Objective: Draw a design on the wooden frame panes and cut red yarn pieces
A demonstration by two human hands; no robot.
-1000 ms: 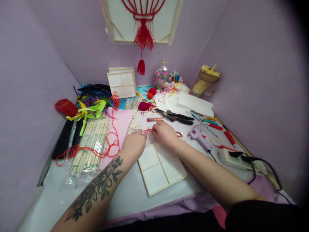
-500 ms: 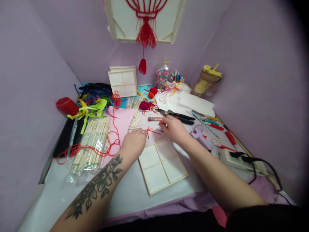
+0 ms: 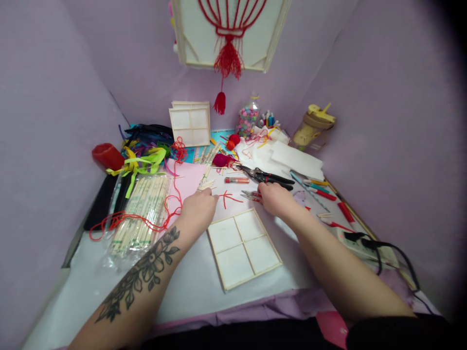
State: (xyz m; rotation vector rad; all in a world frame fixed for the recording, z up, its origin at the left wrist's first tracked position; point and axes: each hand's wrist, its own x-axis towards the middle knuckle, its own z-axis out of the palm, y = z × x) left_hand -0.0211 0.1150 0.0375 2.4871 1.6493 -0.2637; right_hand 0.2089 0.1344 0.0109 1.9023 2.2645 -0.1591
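Left hand (image 3: 199, 210): palm down, fingers loosely curled, thumb extended toward the right. The forearm carries a floral tattoo and runs in from the near left. Right hand (image 3: 275, 199): palm down, fingers bent at the knuckles and pointing left. The bare forearm enters from the near right.

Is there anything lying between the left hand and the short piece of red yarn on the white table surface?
Nothing visible does. The left hand rests just left of the short piece of red yarn, with only bare white surface between them. The square wooden frame with four white panels lies nearer the person, out of that path. The right hand is on the yarn's far side.
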